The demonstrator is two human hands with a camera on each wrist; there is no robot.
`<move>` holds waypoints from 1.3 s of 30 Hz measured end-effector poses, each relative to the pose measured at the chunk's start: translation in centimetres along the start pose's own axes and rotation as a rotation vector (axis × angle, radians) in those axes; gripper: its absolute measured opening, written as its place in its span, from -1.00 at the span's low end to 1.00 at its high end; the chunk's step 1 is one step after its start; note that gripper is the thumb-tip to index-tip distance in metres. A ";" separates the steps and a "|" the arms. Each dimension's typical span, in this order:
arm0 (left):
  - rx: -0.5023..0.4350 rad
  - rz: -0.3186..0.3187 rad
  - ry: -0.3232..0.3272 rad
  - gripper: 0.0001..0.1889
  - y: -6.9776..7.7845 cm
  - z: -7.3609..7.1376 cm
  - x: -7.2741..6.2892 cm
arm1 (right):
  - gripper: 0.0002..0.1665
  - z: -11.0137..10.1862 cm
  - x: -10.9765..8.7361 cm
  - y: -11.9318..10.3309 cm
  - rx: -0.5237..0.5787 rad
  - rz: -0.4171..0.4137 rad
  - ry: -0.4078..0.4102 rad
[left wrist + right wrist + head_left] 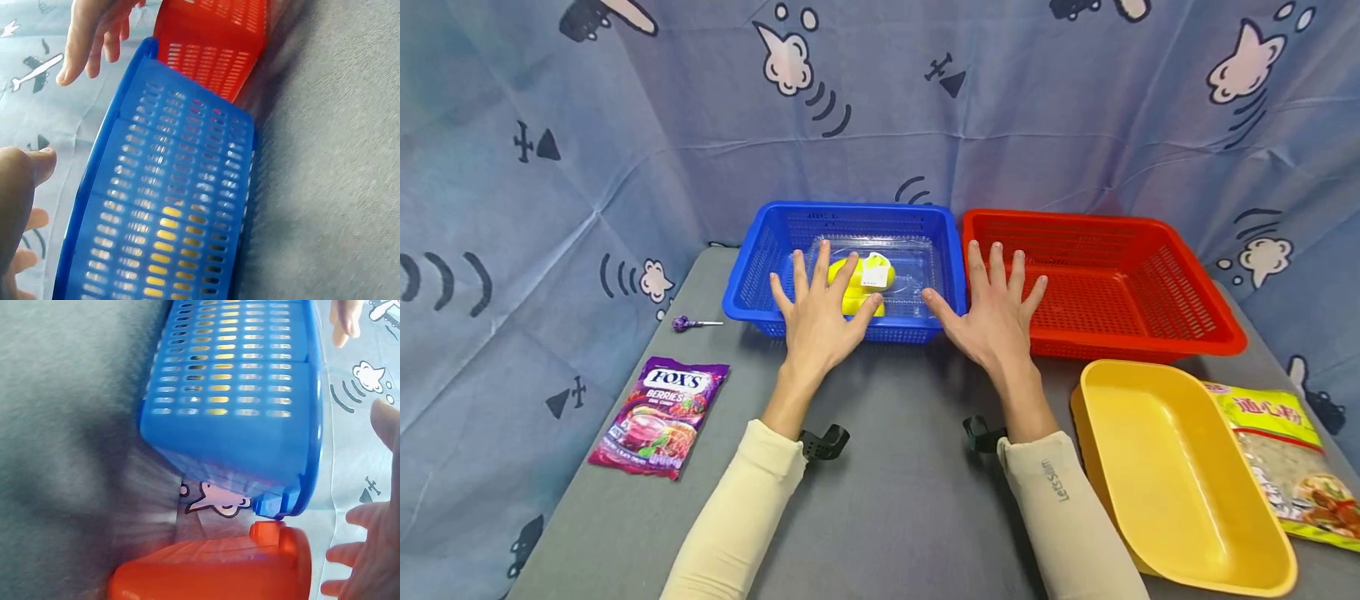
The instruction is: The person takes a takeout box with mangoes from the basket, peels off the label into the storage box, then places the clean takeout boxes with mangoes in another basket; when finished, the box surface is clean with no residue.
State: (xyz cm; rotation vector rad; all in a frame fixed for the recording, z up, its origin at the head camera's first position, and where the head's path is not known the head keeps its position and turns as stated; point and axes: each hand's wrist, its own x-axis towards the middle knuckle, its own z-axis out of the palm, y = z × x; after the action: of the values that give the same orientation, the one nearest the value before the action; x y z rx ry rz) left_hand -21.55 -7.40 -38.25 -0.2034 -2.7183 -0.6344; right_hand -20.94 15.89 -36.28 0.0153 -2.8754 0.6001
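Note:
Both hands are held out with fingers spread, palms down and nothing in them. My left hand hovers over the front edge of the blue basket. Spread above the place where the blue basket and the red basket meet is my right hand. Inside the blue basket lie a clear plastic box and a yellow item with a white label, partly hidden behind the left fingers. Through the blue basket's slots, yellow patches show in both wrist views.
At the left lie a purple candy bag and a small purple-handled tool with a thin metal shaft. A yellow tub stands at the right, beside a yellow-green food packet. A patterned curtain hangs behind the grey table.

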 end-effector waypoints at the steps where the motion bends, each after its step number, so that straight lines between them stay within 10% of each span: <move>1: -0.004 -0.003 0.007 -0.28 -0.2 -0.1 0.1 | 0.21 -0.1 0.2 -0.1 0.017 -0.014 -0.003; 21: -0.082 -0.141 0.116 -0.42 -8.0 -2.3 -0.6 | -0.04 0.6 3.9 -1.1 -0.025 -0.173 -0.246; 39: -0.073 -0.152 0.114 -0.34 -10.8 -2.2 -0.4 | -0.01 1.2 5.8 -1.1 -0.131 -0.206 -0.273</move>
State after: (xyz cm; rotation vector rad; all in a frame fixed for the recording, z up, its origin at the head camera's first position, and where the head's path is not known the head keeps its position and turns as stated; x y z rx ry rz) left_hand -22.82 -18.05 -40.94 0.0220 -2.6206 -0.7638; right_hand -26.76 14.57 -35.79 0.3977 -3.1133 0.3956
